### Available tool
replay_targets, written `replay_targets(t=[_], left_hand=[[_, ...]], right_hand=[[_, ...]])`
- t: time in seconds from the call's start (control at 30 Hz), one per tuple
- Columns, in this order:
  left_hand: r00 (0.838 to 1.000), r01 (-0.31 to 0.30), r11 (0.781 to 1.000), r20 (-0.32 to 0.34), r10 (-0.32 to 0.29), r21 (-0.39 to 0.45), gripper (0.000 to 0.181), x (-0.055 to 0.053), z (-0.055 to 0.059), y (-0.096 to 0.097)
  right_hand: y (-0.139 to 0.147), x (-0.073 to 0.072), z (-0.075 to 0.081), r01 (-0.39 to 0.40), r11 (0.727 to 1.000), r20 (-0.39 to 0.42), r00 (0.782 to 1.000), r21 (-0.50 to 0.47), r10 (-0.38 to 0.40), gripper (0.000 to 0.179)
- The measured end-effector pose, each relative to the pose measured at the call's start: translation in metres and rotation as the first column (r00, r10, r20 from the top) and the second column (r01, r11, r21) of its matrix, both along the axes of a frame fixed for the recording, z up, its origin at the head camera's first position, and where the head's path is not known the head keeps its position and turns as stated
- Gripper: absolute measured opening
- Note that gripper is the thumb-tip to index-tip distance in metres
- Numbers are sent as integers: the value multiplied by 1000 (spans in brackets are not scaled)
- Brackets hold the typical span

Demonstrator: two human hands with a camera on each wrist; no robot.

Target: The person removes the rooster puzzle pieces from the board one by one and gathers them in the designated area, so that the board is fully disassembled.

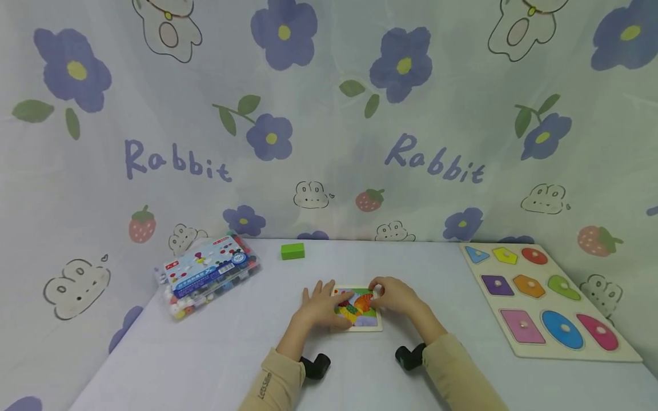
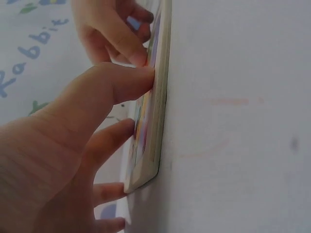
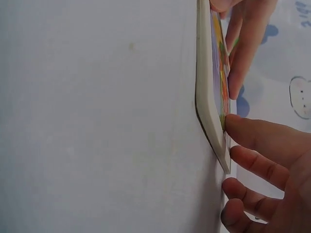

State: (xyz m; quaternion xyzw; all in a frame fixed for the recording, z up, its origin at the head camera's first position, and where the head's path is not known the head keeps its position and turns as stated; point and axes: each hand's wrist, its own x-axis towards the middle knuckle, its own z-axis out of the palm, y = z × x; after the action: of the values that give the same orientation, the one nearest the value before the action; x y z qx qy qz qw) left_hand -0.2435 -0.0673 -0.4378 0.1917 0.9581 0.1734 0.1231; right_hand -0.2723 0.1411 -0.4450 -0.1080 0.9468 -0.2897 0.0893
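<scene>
A small picture puzzle [image 1: 366, 321] lies on the white table, with a pale frame around a bright red, yellow, green and purple picture. Over its left side spreads my left hand [image 1: 320, 308]. The thumb [image 2: 133, 82] presses on the near part of the frame, and the other fingers reach the left side and the picture. At the right side is my right hand [image 1: 397, 295], its thumb [image 3: 250, 131] touching the picture and its forefinger [image 3: 257, 162] close to the frame's edge. Its other fingers are bent beside the board. The hands hide parts of the picture.
A green block [image 1: 292, 251] lies behind the puzzle. To the left is a clear plastic box [image 1: 208, 274] of small coloured pieces with a printed lid. A wooden shape board [image 1: 555, 297] with knobbed pieces lies to the right. A printed curtain [image 1: 329, 142] hangs behind the table.
</scene>
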Motion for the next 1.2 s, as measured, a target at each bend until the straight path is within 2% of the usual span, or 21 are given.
replay_targets(t=[0.13, 0.37, 0.6, 0.83, 1.07, 1.2], left_hand=[[1000, -6, 1000, -11, 6, -9, 68, 0, 0, 1], [1000, -7, 999, -22, 6, -36, 69, -2, -7, 2], [1000, -7, 999, -20, 7, -40, 69, -2, -8, 3], [1000, -18, 999, -25, 17, -35, 69, -1, -4, 2], [1000, -19, 999, -9, 18, -27, 70, -1, -4, 2], [1000, -21, 999, 1, 21, -27, 70, -1, -4, 2]], right_hand=[[0, -4, 0, 6, 999, 20, 1000, -49, -5, 28], [1, -11, -4, 13, 997, 45, 999, -72, -10, 31], [4, -10, -6, -4, 983, -11, 1000, -185, 2, 29], [6, -10, -9, 7, 942, -11, 1000, -335, -11, 30], [7, -9, -12, 73, 906, 79, 996, -416, -44, 28], [11, -4, -11, 134, 882, 92, 990, -452, -103, 27]])
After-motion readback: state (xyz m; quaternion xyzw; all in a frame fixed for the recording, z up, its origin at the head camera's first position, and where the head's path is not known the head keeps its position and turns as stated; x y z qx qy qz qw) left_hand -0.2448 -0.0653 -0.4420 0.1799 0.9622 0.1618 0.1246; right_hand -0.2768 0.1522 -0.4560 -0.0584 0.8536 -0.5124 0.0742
